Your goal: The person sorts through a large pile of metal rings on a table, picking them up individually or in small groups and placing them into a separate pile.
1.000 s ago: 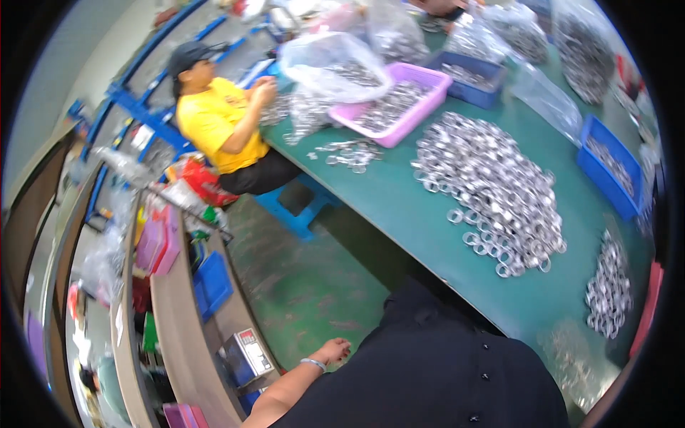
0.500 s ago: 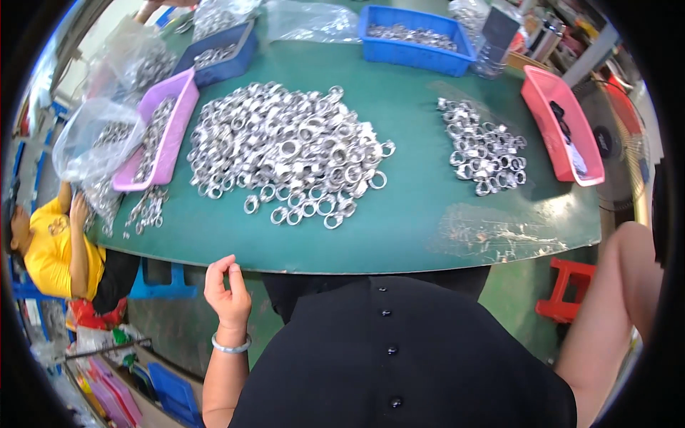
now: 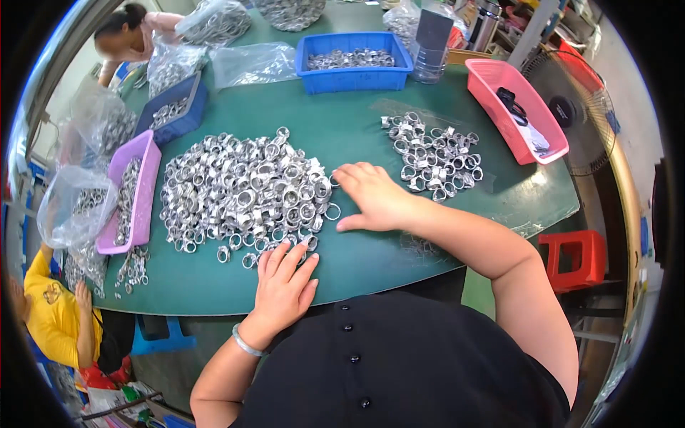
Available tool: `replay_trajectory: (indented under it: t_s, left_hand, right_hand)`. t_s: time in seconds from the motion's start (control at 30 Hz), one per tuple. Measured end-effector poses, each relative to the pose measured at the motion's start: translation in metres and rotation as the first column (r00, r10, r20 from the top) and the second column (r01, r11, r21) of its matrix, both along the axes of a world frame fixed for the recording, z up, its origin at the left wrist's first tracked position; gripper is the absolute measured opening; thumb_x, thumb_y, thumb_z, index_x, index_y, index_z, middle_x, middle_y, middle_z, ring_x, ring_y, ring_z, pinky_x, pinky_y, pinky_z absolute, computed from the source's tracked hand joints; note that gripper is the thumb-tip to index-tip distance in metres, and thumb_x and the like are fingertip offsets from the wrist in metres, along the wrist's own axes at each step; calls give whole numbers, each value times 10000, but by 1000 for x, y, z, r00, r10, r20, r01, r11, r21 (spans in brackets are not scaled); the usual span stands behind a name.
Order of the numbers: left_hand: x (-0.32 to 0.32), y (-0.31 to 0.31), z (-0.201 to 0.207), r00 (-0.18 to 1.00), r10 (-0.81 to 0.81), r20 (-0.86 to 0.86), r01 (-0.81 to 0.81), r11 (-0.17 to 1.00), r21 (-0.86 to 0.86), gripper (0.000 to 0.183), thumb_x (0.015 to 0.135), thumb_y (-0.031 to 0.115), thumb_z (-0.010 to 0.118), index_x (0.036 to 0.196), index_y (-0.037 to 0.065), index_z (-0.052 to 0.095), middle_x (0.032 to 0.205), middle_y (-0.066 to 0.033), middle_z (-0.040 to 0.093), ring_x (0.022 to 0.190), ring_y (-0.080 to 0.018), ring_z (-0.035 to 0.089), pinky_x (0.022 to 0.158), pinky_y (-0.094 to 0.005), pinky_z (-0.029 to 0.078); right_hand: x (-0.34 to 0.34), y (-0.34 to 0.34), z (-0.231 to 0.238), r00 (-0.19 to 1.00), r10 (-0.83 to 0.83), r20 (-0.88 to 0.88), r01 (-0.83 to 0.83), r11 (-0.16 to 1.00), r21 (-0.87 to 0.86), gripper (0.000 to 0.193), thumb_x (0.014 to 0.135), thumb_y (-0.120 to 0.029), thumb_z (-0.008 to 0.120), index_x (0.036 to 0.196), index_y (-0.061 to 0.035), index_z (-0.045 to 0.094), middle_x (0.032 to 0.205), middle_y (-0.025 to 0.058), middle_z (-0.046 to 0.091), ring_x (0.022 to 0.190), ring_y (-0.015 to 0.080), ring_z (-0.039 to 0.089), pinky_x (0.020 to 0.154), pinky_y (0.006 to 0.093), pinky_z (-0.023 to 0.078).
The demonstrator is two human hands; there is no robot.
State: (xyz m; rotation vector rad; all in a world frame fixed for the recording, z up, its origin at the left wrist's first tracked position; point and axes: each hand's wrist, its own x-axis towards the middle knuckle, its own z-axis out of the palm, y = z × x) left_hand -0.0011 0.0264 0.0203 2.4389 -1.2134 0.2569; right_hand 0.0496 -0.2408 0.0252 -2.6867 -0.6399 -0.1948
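A large heap of silver metal rings (image 3: 242, 189) with small lugs lies on the green tabletop in front of me. My left hand (image 3: 282, 285) is at the heap's near edge, palm down, its fingers stretched out over the nearest rings. At the heap's right side, my right hand (image 3: 374, 198) lies low over the table with its fingers extended and thumb apart. Its fingertips are beside the outermost rings; whether they touch is hard to tell. Neither hand holds anything. A smaller group of the same rings (image 3: 435, 157) lies beyond my right forearm, partly on clear plastic film.
Ring-filled bins stand around: purple (image 3: 143, 196), dark blue (image 3: 193, 96) and blue (image 3: 354, 80). A pink basket (image 3: 485, 93) holds black items. Clear bags (image 3: 78, 207) crowd the left. A fan (image 3: 571, 110) and red stool (image 3: 589, 260) stand right. Two people are at left.
My left hand has risen from below the table edge to the heap. My right arm has swung in from the far right, bringing the hand beside the heap. The view has shifted.
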Motion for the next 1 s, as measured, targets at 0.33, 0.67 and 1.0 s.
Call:
replay_trajectory:
  t_s: [0.33, 0.67, 1.0]
  left_hand:
    - [3, -10, -4, 997, 71, -16, -72, 994, -82, 451, 752, 187, 703, 1174, 66, 601, 1281, -139, 528, 1228, -345, 448, 1020, -494, 316]
    - [6, -25, -2, 988, 151, -26, -149, 986, 68, 613, 798, 355, 671, 1331, 110, 490, 1396, -115, 424, 1321, -357, 339, 1071, -584, 197]
    - [10, -14, -7, 967, 232, 103, -230, 972, -39, 436, 768, 265, 701, 1166, 111, 613, 1154, -48, 576, 1163, -273, 480, 1051, -568, 199]
  right_hand:
    - [10, -23, 7, 999, -19, -31, 19, 1000, 7, 449, 689, -99, 678, 1112, -40, 540, 1164, 147, 511, 1108, 334, 469, 942, 441, 376]
    - [14, -2, 4, 964, 260, 53, -264, 961, 78, 666, 687, -224, 789, 1253, -41, 489, 1343, 232, 392, 1226, 428, 400, 1024, 482, 367]
    - [8, -10, 12, 970, 244, -4, -235, 937, 257, 609, 723, -152, 749, 1246, -4, 473, 1272, 215, 467, 1199, 378, 458, 1013, 435, 387]
